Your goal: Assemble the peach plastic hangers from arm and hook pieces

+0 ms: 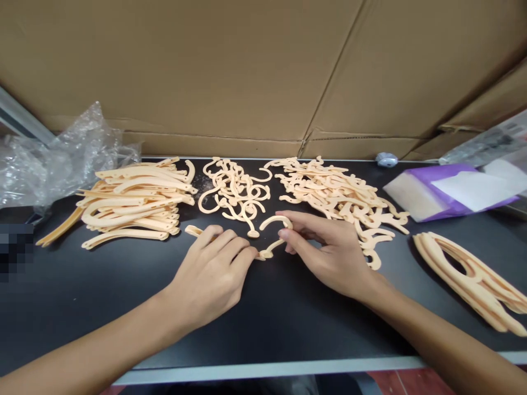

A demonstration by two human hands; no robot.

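My left hand (214, 269) lies palm down on the black table (102, 296), fingers closed over a peach plastic hanger arm (192, 230) whose end sticks out to the left. My right hand (325, 247) pinches a peach plastic hook (276, 222) between thumb and fingers, and the hook's stem meets the arm piece near my left fingertips. Behind my hands lie three peach heaps: curved hanger arms (135, 200) on the left, loose hooks (234, 192) in the middle, and small connector pieces (337, 195) on the right.
Assembled peach hangers (473, 280) are stacked at the right. A purple-and-white packet (444, 192) and a small round grey object (386, 159) sit at the back right. Crumpled clear plastic (53, 159) lies at the back left. Cardboard boxes (263, 71) wall off the back.
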